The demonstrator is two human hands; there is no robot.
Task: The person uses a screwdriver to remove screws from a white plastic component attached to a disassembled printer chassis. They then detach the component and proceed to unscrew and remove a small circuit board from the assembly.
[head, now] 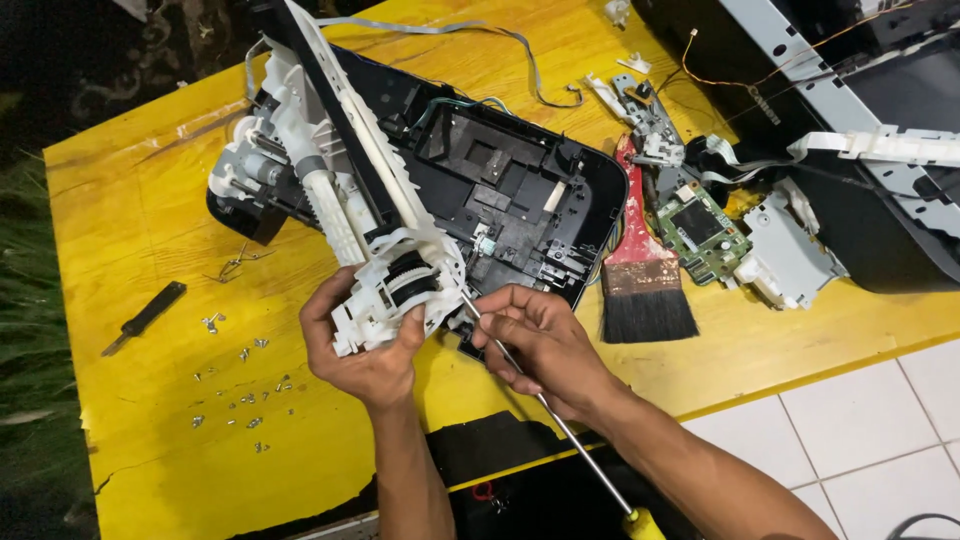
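Two bare forearms come up from the bottom edge, so both hands are right in the middle of things. Left hand [365, 345] is clamped around the lower end of a white plastic gear assembly [395, 285], fingers curled under it and thumb over the side; that assembly has a black toothed wheel in it and runs up into a long ribbed white roller frame [330, 150] leaning diagonally across the black printer base [520, 190]. Right hand [535, 340] is pinched around the thin steel shaft of one long screwdriver [545, 410], yellow handle poking out at the bottom edge, tip touching the white assembly just beside the left thumb. All of it sits on a yellow wooden table [130, 250] with chipped, worn paint. Loose stuff: a scatter of small silver screws [240, 390] to the left of the hands, more than a dozen but too tiny to count properly, one small black-handled tool [145, 317] further left, and one bent wire spring [235, 265] above the screws. Right of the base there's one paintbrush [645, 270] with a red handle and black bristles, one green circuit board [700, 230], one pale grey plastic housing [790, 255] touching the board, and a flat grey ribbon cable [480, 35] snaking along the top. Black printer shell [860, 120] with a metal rail fills the top right corner.
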